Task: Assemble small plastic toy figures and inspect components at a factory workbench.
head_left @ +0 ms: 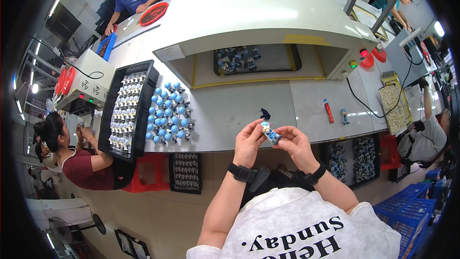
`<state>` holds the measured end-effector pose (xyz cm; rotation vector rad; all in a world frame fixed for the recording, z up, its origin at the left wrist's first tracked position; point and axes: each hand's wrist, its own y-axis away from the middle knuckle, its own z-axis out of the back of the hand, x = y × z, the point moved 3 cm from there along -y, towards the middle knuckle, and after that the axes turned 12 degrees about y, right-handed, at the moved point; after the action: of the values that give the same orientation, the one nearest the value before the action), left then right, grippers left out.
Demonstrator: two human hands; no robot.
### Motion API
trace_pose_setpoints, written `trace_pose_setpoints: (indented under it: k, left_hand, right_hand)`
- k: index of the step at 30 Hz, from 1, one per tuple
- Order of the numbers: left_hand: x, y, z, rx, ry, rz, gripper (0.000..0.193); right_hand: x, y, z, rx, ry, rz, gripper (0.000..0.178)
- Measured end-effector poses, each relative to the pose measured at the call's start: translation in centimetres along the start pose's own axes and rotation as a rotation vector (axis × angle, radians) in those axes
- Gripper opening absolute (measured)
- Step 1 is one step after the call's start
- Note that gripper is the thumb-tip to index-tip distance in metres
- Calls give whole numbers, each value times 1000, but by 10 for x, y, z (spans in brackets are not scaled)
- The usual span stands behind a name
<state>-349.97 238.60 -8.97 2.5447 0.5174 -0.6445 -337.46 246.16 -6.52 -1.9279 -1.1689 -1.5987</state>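
Note:
A small blue and white figurine (271,134) is held between my two hands, above the near edge of the grey table (225,115). My left hand (247,145) pinches its upper end, and my right hand (298,148) has its fingertips at the lower end. Just beyond the figurine, a small dark curved piece (264,113) lies on the table. To the right lies a red tube (328,112), and beside it stands another figurine (344,116). Many blue round-headed figurines (167,114) are grouped on the left part of the table.
A black tray (152,79) of white-blue pieces sits at the left. A white hooded machine (258,19) spans the far side, with a tray of figurines inside. Below the table are a red stool (152,170) and trays. A black cable (366,112) crosses the right side. Several people work nearby.

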Motion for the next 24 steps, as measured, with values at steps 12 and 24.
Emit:
trace_pose_setpoints:
  k: [12, 24]
  left_hand:
    - [-1, 2, -10, 53, -78, -17, 21]
    - [3, -5, -4, 12, -58, 37, 21]
  right_hand:
    - [-9, -6, 4, -59, 41, -60, 24]
    - [-7, -8, 5, -108, 78, -7, 27]
